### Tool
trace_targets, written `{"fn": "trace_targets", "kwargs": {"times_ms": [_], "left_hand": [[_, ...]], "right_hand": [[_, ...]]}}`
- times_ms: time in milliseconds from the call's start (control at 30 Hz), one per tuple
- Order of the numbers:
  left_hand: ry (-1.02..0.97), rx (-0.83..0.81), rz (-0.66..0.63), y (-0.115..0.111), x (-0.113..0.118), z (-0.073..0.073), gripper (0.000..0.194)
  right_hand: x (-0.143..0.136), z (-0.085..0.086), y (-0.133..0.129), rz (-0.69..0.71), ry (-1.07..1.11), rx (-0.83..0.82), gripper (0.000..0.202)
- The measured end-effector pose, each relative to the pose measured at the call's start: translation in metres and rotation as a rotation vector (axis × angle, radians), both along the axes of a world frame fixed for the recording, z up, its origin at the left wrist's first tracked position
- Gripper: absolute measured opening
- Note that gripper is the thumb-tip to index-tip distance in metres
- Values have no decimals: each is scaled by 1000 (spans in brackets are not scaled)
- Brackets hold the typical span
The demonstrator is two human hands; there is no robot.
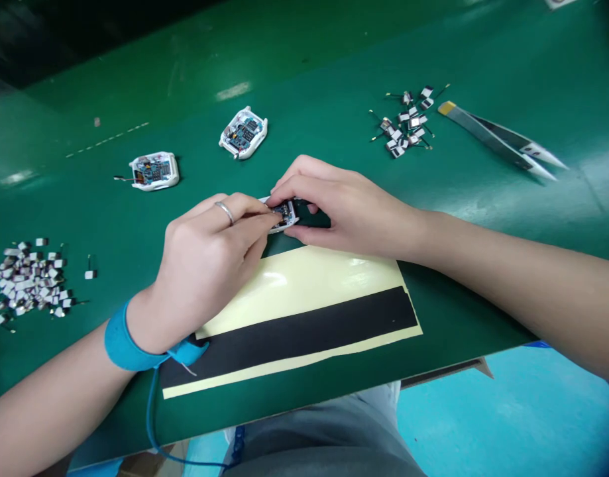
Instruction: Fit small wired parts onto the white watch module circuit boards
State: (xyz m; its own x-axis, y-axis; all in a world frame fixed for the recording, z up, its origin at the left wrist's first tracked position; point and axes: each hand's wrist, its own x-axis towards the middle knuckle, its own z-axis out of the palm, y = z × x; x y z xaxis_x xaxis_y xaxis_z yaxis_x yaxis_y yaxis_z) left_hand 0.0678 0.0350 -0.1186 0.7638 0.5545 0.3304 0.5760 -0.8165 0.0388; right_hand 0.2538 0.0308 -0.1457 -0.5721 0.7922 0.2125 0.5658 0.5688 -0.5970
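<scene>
A small white device casing (288, 215) with exposed electronics lies between my two hands at the middle of the view. My left hand (212, 255), with a ring and a blue wrist strap, has its fingers closed together on the casing's left part, and its fingertips hide some of the inside. From the right, my right hand (344, 205) grips the casing between thumb and fingers, with the fingers over its upper edge and the thumb at its lower edge. Below the hands is a yellow sheet (324, 278) with a black strip (304, 334) on it.
Two more open white casings (158, 171) (243, 134) sit farther back on the green table (304, 93). Piles of small parts lie at the left (30, 278) and upper right (408, 122). Tweezers (498, 139) rest at right. A blue cord (150, 411) hangs from the strap.
</scene>
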Motion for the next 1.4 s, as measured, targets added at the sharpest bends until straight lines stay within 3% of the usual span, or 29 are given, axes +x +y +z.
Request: {"fn": "trace_targets", "kwargs": {"times_ms": [700, 1400], "left_hand": [[-82, -158, 78, -1, 0, -1, 18], [-50, -54, 15, 0, 1, -3, 16]], "right_hand": [[0, 0, -1, -6, -1, -8, 21], [0, 0, -1, -15, 4, 8, 22]]}}
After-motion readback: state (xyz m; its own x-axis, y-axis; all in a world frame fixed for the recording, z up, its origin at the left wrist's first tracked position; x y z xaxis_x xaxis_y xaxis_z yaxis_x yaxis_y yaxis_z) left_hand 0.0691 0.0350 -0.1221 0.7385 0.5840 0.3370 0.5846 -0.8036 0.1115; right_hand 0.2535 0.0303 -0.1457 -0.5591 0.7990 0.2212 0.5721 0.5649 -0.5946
